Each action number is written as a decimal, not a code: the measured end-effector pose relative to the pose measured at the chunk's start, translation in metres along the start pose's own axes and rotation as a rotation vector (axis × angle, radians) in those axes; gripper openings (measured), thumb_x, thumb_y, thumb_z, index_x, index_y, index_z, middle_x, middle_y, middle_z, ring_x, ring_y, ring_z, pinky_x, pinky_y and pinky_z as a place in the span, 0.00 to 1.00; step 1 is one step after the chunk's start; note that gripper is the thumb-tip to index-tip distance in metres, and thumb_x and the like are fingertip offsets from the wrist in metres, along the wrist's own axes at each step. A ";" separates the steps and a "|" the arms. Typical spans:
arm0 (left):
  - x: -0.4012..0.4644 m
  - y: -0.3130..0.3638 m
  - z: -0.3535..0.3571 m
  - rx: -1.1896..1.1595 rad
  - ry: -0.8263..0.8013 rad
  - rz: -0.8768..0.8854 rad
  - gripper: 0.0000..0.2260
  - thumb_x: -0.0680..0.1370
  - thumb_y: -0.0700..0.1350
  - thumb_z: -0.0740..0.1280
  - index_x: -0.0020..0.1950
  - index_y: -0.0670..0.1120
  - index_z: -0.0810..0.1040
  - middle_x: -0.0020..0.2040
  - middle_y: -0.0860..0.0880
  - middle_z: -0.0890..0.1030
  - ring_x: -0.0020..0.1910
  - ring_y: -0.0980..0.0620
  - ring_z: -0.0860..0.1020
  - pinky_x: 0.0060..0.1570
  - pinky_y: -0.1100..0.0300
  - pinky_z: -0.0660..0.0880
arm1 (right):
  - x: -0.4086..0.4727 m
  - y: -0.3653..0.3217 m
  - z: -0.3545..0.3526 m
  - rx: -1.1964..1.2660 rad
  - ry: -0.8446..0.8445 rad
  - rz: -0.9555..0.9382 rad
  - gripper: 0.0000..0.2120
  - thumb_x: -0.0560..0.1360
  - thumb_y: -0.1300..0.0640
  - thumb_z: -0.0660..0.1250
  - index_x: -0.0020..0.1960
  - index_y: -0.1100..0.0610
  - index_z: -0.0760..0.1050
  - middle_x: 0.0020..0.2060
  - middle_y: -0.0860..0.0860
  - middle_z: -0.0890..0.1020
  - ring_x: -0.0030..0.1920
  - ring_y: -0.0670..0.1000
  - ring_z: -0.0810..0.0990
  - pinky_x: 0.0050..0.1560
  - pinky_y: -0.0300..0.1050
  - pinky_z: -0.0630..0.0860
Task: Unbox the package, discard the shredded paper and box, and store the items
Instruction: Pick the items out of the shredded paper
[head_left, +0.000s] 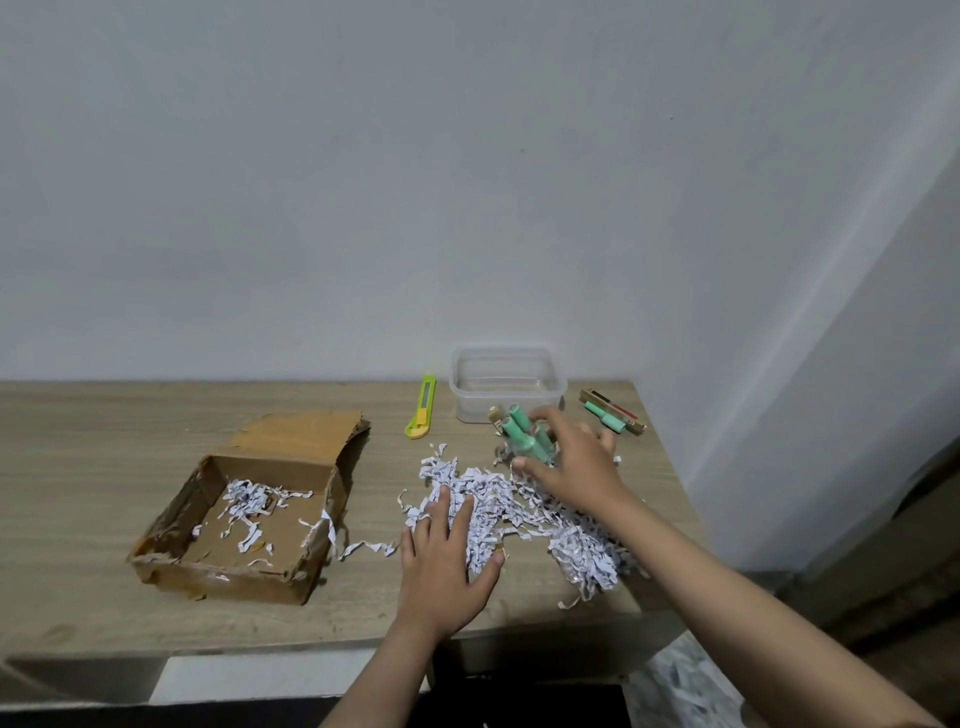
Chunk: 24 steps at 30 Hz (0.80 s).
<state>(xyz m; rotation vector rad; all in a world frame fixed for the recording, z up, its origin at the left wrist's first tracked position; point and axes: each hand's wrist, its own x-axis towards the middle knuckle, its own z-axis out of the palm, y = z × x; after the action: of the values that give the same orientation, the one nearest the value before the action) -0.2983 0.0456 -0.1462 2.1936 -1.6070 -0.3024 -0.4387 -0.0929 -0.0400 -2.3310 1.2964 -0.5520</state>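
An open brown cardboard box (291, 574) lies at the left of the wooden table, with a few paper shreds left inside. A heap of white shredded paper (524, 512) covers the table to its right. My left hand (441, 561) lies flat, fingers spread, on the heap's near left edge. My right hand (571, 462) grips several small bottles with mint-green caps (524, 436) just above the heap's far side, in front of a clear plastic container (506, 382).
A yellow-green box cutter (422, 407) lies left of the container. Another green-capped bottle (605, 417) and a slim brown box (615, 409) rest near the table's far right corner. The table edge (670, 587) drops off at the right, near a wall.
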 end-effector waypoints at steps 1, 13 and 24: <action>0.000 0.000 0.000 0.002 -0.001 0.001 0.33 0.73 0.68 0.52 0.75 0.59 0.49 0.78 0.53 0.45 0.76 0.48 0.50 0.73 0.44 0.47 | 0.000 -0.001 0.001 0.045 -0.001 0.010 0.25 0.68 0.38 0.69 0.61 0.42 0.66 0.53 0.43 0.82 0.53 0.46 0.75 0.55 0.44 0.55; -0.004 0.000 -0.002 -0.049 0.039 0.045 0.34 0.74 0.68 0.54 0.75 0.63 0.41 0.78 0.52 0.41 0.74 0.49 0.55 0.72 0.42 0.50 | -0.003 0.001 -0.015 0.722 -0.090 0.208 0.21 0.68 0.65 0.73 0.54 0.51 0.68 0.47 0.53 0.83 0.41 0.44 0.83 0.43 0.41 0.81; -0.011 0.004 -0.006 -0.067 0.131 0.101 0.33 0.73 0.68 0.57 0.75 0.59 0.53 0.78 0.51 0.45 0.74 0.48 0.58 0.70 0.40 0.50 | -0.006 0.005 -0.022 0.783 -0.055 0.268 0.25 0.62 0.56 0.79 0.54 0.51 0.71 0.53 0.58 0.81 0.49 0.57 0.84 0.52 0.58 0.80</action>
<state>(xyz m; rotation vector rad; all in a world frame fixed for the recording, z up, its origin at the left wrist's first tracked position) -0.3025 0.0558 -0.1401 2.0311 -1.6056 -0.1764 -0.4564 -0.0935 -0.0250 -1.4983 1.0762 -0.7334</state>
